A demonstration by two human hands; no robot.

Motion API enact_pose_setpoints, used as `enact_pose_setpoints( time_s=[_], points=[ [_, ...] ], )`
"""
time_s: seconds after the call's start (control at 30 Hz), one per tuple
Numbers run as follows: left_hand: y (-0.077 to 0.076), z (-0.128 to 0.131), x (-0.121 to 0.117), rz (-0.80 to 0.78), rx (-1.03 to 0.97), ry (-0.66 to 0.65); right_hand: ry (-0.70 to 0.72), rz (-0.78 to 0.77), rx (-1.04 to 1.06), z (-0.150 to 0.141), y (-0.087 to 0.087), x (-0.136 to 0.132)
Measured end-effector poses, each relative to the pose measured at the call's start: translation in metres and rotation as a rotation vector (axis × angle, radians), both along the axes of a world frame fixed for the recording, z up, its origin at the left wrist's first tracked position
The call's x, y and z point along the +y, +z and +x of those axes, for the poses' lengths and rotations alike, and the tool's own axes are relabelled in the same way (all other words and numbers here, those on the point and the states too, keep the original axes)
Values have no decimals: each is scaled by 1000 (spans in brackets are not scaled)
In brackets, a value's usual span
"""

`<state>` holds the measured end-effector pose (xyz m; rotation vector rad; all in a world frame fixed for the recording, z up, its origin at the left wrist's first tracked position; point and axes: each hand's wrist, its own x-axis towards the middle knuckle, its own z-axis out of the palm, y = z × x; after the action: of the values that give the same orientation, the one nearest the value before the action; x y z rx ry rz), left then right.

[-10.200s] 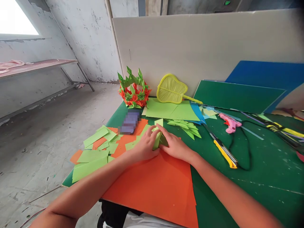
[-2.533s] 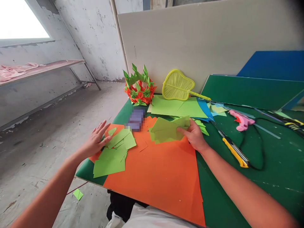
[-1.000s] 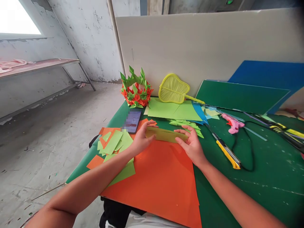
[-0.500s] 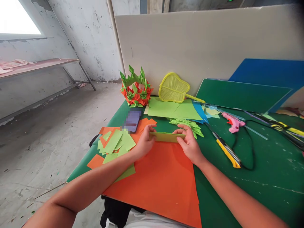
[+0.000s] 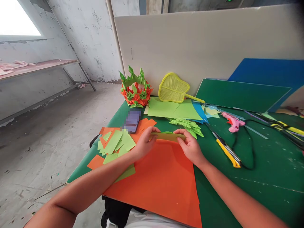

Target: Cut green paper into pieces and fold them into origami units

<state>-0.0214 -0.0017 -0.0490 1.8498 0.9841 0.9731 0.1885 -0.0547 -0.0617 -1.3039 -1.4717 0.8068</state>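
With our left hand point(image 5: 146, 141) and right hand point(image 5: 190, 146), we grip opposite ends of green paper point(image 5: 168, 136) above the orange sheet point(image 5: 156, 180).

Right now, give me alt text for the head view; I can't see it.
Left hand and right hand hold green paper between them above a large orange sheet. Beyond are folded green pieces, a green-and-orange paper crown and a yellow fan; a yellow cutter lies right.

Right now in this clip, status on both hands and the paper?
Left hand and right hand: gripping green paper at opposite ends. Paper above orange sheet. Cutter off to the right.
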Motion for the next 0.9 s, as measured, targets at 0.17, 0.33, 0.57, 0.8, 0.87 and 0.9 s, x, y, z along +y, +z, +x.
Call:
enact_pose_setpoints(
  time_s=[0.17,0.33,0.57,0.8,0.87,0.9],
  points=[
    [3,0,-2,-2,130,-17,10,11,-48,0,-1,1],
    [-1,0,-2,56,131,30,-8,37,-63,-2,-2,1],
    [-3,-1,-1,59,192,47,-58,36,65,-3,-2,1],
    [9,-4,-3,94,217,23,-80,18,165,1,1,2],
    [11,-5,-4,126,236,-5,-83,34,141,1,1,1],
    [13,-6,-4,153,253,-27,-88,45,120,1,2,1]
  ],
)
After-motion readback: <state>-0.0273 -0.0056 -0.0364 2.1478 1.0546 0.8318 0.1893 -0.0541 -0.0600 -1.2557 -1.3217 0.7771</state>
